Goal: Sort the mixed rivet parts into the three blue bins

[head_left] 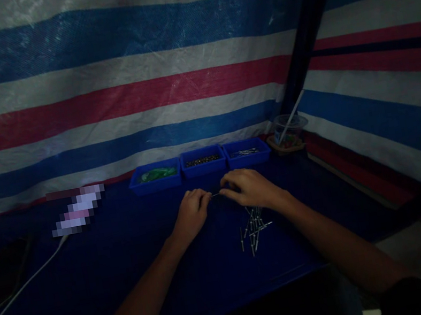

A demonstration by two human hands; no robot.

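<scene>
1. A thin metal pin [216, 194] is being pinched between the two hands, just in front of the middle blue tray [204, 168]. It's small and the light is dim, so exactly how it's being gripped is hard to say.
2. The left hand [192, 216] is being kept curled, fingertips pressed together on one end of the pin. The right hand [250, 187] is being held knuckles-up with its fingers closed over the other end, probably so the tiny piece is being steadied from both sides.
3. A loose pile of pins [253, 228] is lying on the dark blue table [134, 279], nearer the person than the middle tray and just under the right wrist, seemingly being kept within easy reach.
4. Three trays are being kept in a row against the striped tarp [140, 83]: to the left of the middle tray, one with something green [155, 177]; to its right, one with more thin metal bits [246, 154]. The middle one is holding small dark pieces, too small to identify.
5. Further right of the trays, a clear plastic cup [290, 127] with a stick in it is standing.
6. Far left of the trays, a white cable [32, 278] is trailing across the table.
</scene>
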